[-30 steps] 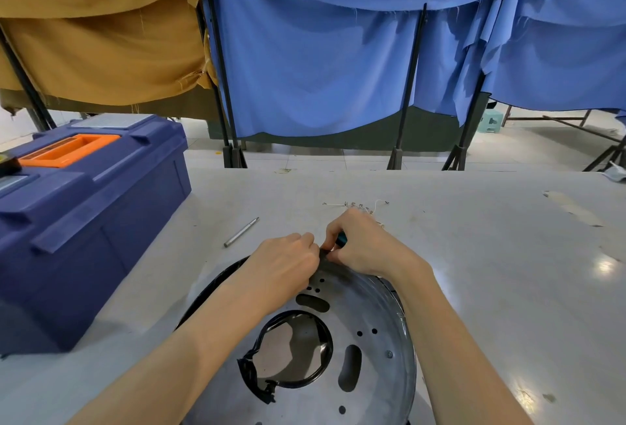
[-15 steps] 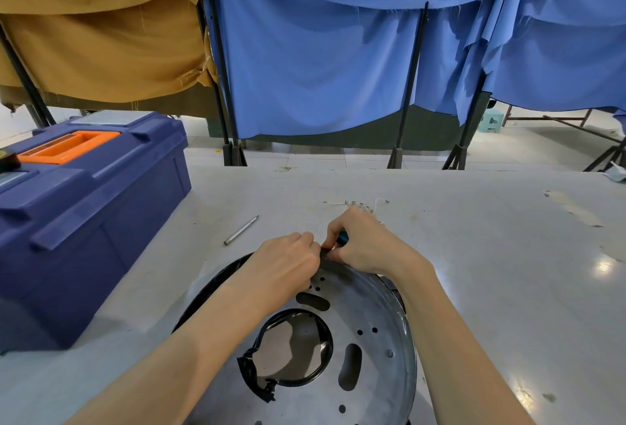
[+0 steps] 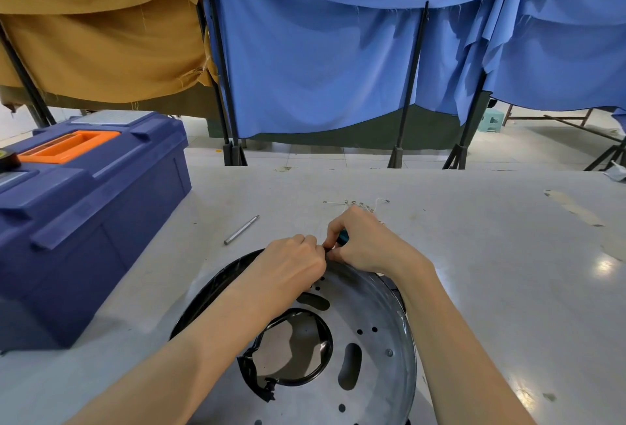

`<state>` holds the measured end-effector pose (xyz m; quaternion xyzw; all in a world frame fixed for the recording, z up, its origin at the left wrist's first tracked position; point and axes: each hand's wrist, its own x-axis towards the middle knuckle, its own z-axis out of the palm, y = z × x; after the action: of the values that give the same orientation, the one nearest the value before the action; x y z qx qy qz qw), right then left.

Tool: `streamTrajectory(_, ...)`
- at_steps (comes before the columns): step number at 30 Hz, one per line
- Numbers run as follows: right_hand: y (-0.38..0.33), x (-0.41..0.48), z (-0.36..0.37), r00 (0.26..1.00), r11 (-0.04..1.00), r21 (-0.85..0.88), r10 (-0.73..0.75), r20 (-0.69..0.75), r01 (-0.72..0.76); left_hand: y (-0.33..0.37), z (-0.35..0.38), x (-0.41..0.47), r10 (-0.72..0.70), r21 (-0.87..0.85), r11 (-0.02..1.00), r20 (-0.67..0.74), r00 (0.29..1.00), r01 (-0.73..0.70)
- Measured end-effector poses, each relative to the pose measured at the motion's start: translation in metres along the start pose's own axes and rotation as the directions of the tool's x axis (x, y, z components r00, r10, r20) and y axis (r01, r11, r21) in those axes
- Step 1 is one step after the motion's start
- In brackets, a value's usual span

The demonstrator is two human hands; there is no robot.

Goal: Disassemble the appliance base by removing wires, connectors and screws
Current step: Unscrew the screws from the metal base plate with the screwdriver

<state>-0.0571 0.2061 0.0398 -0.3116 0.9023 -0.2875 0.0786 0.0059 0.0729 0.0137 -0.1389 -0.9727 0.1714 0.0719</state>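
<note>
- Toolbox [image 3: 84, 207] of dark blue plastic, lid closed and fitted with an orange handle [image 3: 67, 146], is set on the left part of the grey table [image 3: 491, 255].
- Ochre cloth [image 3: 95, 35] is hung behind the toolbox.
- A slim metal rod [image 3: 241, 230] is laid flat on the table between the toolbox and the hands, and is touched by neither.
- The appliance base [image 3: 369, 357], a round metal disc with a dark rim, is placed on the near middle of the table. It is pierced by slots and small holes, and its central opening is edged by a black ring [image 3: 315, 373]. One screw head [image 3: 389, 352] is seen on its right side.
- The left hand [image 3: 288, 268] is held at the far rim of the base with its fingers curled inward. Whether anything is gripped cannot be told, since the fingertips are hidden.
- The right hand [image 3: 369, 241] is placed just beside the left, touching it at the rim. Its fingers are wrapped round a teal-handled tool [image 3: 342, 238], of which only a small part shows.
- Loose white wires and small metal parts [image 3: 355, 202] are laid on the table just beyond the right hand.
- Blue curtains [image 3: 321, 68] are draped over black stands behind the table.
</note>
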Motion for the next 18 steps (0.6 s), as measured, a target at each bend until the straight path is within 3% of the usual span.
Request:
streamTrajectory(11,0.0005,-0.0001,-0.0004,1.000,1.000,-0.005,-0.009,-0.005,0.009,-0.0005,0.0054,-0.0015,-0.015,-0.048,0.999,-0.042,0.999,0.013)
streamTrajectory(18,0.0000,-0.0006,-0.0010,1.000,1.000,-0.003,-0.004,-0.005,0.004,0.0048,-0.0033,-0.0008,-0.045,0.001,0.999,0.058,0.997,0.045)
